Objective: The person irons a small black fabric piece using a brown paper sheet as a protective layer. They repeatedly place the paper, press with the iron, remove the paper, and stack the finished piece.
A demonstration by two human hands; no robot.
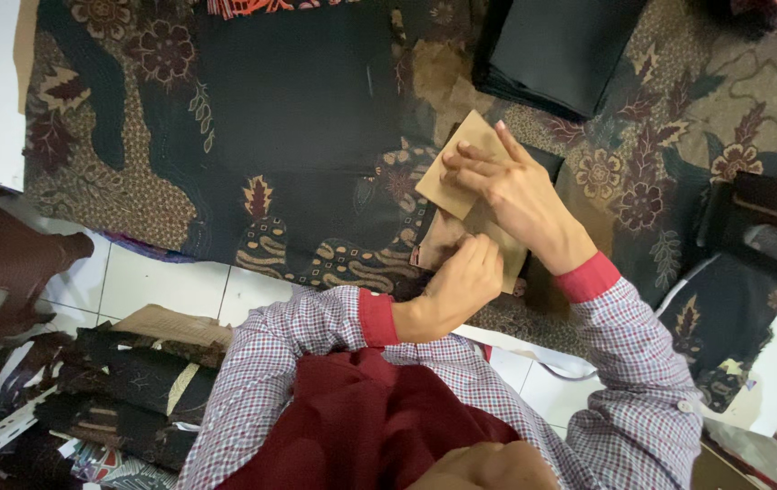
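A tan cardboard piece [454,172] lies on a small black fabric piece [552,161] spread over a patterned batik cloth [134,181]. My right hand [508,189] presses flat on the cardboard, fingers stretched toward its upper left corner. My left hand [457,283] sits just below, fingers bunched together at the cardboard's lower edge beside a pinkish-brown flap [434,243]. What those fingertips pinch is hidden. Both sleeves are checked with red cuffs.
A large black fabric sheet [298,91] lies to the left of my hands and a stack of black fabric [556,45] behind them. A brown stool [7,263] and a pile of folded dark cloths [134,381] stand at lower left. A dark wooden object [769,222] is at the right.
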